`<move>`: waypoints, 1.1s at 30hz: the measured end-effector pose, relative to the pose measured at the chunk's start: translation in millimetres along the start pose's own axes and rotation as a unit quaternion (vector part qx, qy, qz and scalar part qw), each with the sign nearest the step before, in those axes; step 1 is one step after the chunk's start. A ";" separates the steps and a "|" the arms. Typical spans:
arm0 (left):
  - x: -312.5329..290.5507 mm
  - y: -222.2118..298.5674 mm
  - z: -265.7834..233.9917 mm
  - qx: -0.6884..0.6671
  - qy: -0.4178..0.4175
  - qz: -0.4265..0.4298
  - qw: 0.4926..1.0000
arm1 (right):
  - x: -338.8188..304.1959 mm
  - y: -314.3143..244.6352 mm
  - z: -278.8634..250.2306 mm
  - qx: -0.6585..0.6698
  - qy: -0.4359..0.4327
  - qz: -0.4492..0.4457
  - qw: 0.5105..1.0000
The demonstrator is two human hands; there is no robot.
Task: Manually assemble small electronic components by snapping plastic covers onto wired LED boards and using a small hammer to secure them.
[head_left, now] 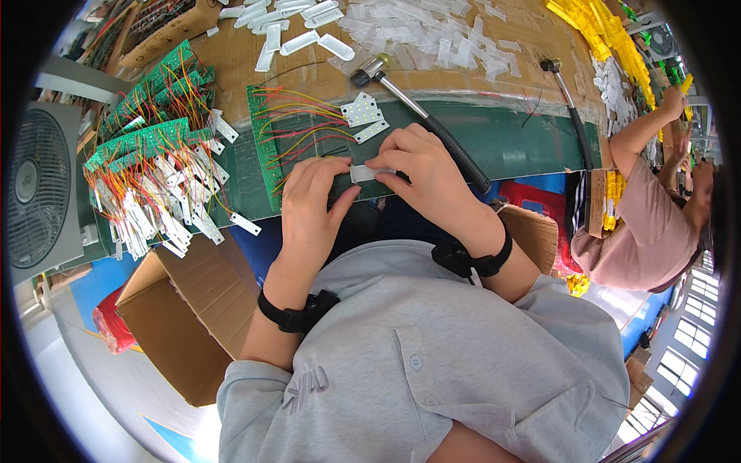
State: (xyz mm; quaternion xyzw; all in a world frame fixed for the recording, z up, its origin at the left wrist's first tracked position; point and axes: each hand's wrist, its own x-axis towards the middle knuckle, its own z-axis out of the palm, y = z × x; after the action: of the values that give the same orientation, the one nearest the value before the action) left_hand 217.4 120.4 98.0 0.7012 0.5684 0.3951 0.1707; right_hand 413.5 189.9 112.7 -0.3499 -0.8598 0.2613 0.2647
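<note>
1. The right hand (pixel 423 163) is pinching a small, pale translucent piece (pixel 361 174) between thumb and forefinger, over the near edge of a green bench (pixel 509 147).
2. The left hand (pixel 307 197) is meeting the piece's left end, thumb and forefinger standing apart; whether they are gripping it, one cannot tell.
3. Judging by the pose, both hands are positioning the piece; the next move seems to be calling for a steady right pinch and a settled left hold.
4. Just beyond the fingers, white dotted boards (pixel 360 110) are lying near red and yellow wires that are trailing from a green circuit board (pixel 266 147); a hammer (pixel 457 152) is resting beside the right hand.
5. Farther out, wired boards are crowding the left, while white plastic trays (pixel 299 42) and clear strips (pixel 424 35) are covering cardboard.
</note>
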 end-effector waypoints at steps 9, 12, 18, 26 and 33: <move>-1.7 -0.8 0.6 0.001 0.007 0.004 1.000 | 3.1 0.2 -3.4 -0.011 -0.010 -0.046 0.999; -2.0 -0.5 1.1 -0.002 0.009 0.003 1.000 | 3.3 2.2 -2.7 -0.002 -0.010 -0.050 0.999; -2.4 -1.4 0.2 0.017 0.001 0.021 1.000 | 2.8 -3.6 -2.9 -0.056 -0.015 -0.042 0.997; -2.9 -1.7 1.3 0.017 0.007 0.023 1.000 | 3.0 13.9 -16.1 -0.184 0.184 0.071 0.963; -2.9 0.1 1.1 0.015 0.010 0.018 1.000 | -1.7 24.4 -32.1 -0.217 0.137 0.124 0.958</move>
State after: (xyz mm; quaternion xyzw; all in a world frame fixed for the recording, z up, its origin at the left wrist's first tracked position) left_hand 218.2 117.8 96.4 0.7100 0.5630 0.3966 0.1472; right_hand 446.3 212.2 120.0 -0.5350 -0.8014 0.0484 0.2630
